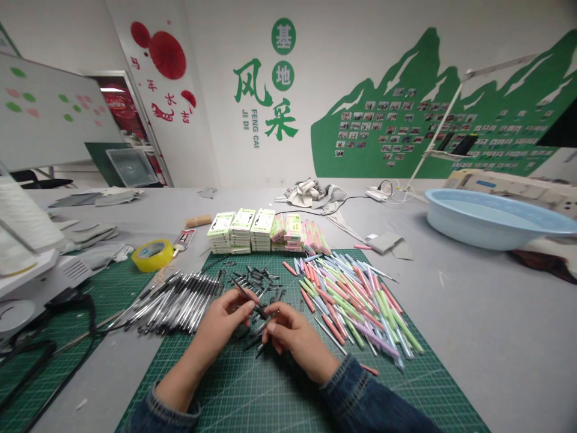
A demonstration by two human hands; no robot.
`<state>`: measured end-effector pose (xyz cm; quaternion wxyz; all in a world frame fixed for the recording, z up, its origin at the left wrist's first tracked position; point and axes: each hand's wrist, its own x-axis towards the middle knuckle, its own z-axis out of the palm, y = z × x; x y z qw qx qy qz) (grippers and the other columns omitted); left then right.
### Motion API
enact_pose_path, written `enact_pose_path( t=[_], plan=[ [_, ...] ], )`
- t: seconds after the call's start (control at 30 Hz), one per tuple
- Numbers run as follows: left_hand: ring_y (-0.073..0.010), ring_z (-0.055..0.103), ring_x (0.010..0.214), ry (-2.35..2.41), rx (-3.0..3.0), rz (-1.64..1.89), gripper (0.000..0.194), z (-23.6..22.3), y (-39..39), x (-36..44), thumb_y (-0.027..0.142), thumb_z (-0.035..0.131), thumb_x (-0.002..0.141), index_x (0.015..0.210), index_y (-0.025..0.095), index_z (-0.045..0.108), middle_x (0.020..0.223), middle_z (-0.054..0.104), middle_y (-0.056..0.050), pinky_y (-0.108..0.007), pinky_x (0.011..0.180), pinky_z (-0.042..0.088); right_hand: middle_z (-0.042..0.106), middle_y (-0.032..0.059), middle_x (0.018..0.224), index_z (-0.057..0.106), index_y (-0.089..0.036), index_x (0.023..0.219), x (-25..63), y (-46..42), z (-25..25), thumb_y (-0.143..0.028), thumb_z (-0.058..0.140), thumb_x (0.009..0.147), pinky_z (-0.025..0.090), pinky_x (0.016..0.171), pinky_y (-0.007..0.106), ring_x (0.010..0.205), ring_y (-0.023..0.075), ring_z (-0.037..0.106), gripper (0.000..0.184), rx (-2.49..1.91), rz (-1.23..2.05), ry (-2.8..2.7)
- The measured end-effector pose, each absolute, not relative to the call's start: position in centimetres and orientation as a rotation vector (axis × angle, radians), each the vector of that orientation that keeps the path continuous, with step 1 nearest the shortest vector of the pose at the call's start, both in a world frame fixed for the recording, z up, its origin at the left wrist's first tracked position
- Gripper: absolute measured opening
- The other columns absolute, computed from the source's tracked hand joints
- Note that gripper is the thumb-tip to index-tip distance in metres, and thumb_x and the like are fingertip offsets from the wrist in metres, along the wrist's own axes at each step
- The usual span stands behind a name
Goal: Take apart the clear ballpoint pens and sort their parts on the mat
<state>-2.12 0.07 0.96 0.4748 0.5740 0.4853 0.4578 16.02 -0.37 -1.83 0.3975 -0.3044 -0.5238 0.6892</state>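
My left hand (pixel 225 319) pinches a slim dark pen (pixel 242 288) that slants down to the right. At its lower end, the fingers of my right hand (pixel 291 334) close on a small black pen part (pixel 261 313); whether the two pieces are joined I cannot tell. Beneath and behind both hands lie loose black pen parts (pixel 259 278). To the left is a pile of clear pens with black ends (pixel 180 300). On the right spreads a heap of pastel pen pieces (pixel 351 294) in pink, green, blue and purple.
Small stacked boxes (pixel 262 224) stand behind the green cutting mat (pixel 216 391). Yellow tape (pixel 153 255) and a glue tube (pixel 184 239) lie at left, near a white sewing machine with thread cones (pixel 22 216). A blue basin (pixel 487 225) sits at right; cloth scraps (pixel 315 195) lie at the back.
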Motion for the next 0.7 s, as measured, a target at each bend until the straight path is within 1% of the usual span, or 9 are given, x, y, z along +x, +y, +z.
enact_pose_path(
  t=[0.07,0.13,0.2,0.3,0.37,0.47,0.57,0.7],
  plan=[
    [-0.0147,0.058,0.070,1.179,1.460,1.033,0.025,1.2,-0.2,-1.8,0.037,0.063,0.077,0.093,0.017,0.064,0.091,0.065,-0.005,-0.025,0.061,0.048,0.063,-0.0025,0.066,0.053,-0.020,0.099,15.8,-0.7,-1.9,-0.037,0.058,0.080,0.024,0.045,0.020,0.043,0.0069,0.042,0.027,-0.735,1.807,-1.306],
    [-0.0157,0.058,0.072,1.166,1.440,1.003,0.031,1.4,-0.4,-1.6,0.039,0.062,0.077,0.099,0.017,0.064,0.094,0.066,-0.006,-0.026,0.061,0.048,0.063,-0.0015,0.066,0.054,-0.019,0.099,15.6,-0.9,-1.9,-0.039,0.059,0.080,0.024,0.046,0.020,0.045,0.0070,0.043,0.028,-0.689,1.855,-1.280],
    [-0.0150,0.057,0.070,1.164,1.386,1.041,0.036,1.5,-0.4,-1.6,0.043,0.058,0.079,0.105,0.017,0.063,0.093,0.065,-0.007,-0.025,0.059,0.048,0.063,-0.0007,0.065,0.055,-0.018,0.097,15.5,-1.0,-1.9,-0.037,0.061,0.078,0.027,0.049,0.021,0.048,0.0078,0.045,0.027,-0.660,1.885,-1.220],
    [-0.0143,0.056,0.066,1.269,1.333,1.169,0.039,1.2,0.2,-2.3,0.047,0.050,0.083,0.104,0.017,0.063,0.088,0.065,-0.006,-0.025,0.057,0.046,0.062,0.0004,0.067,0.058,-0.017,0.092,15.8,-0.7,-1.8,-0.035,0.064,0.076,0.030,0.052,0.022,0.051,0.0086,0.047,0.025,-0.670,1.872,-1.096],
    [-0.0158,0.056,0.067,1.456,1.420,1.198,0.035,0.7,0.9,-3.1,0.047,0.050,0.082,0.099,0.018,0.064,0.085,0.065,-0.005,-0.026,0.059,0.045,0.061,0.0007,0.068,0.060,-0.017,0.089,16.2,-0.4,-1.7,-0.035,0.064,0.076,0.029,0.052,0.022,0.052,0.0084,0.046,0.023,-0.698,1.805,-1.032],
    [-0.0197,0.059,0.081,1.711,1.757,1.083,0.024,-0.1,1.6,-4.0,0.039,0.052,0.081,0.090,0.021,0.067,0.090,0.066,-0.004,-0.030,0.073,0.045,0.059,-0.0005,0.066,0.060,-0.017,0.089,16.8,0.2,-1.7,-0.035,0.062,0.077,0.026,0.050,0.021,0.050,0.0077,0.042,0.021,-0.748,1.666,-0.963],
    [-0.0209,0.057,0.090,1.754,2.081,0.890,0.019,-0.4,2.1,-3.7,0.031,0.051,0.082,0.083,0.023,0.068,0.092,0.065,-0.004,-0.033,0.083,0.042,0.056,-0.0013,0.064,0.060,-0.017,0.090,17.2,0.7,-2.0,-0.034,0.060,0.079,0.023,0.047,0.021,0.049,0.0075,0.040,0.020,-0.816,1.555,-0.914],
    [-0.0212,0.054,0.093,1.725,2.263,0.714,0.014,-0.3,2.2,-2.1,0.026,0.054,0.080,0.080,0.023,0.068,0.090,0.062,-0.004,-0.033,0.085,0.040,0.056,-0.0010,0.064,0.060,-0.017,0.090,17.4,1.1,-2.3,-0.035,0.060,0.079,0.024,0.047,0.020,0.049,0.0077,0.040,0.021,-0.891,1.484,-0.889]
  ],
)
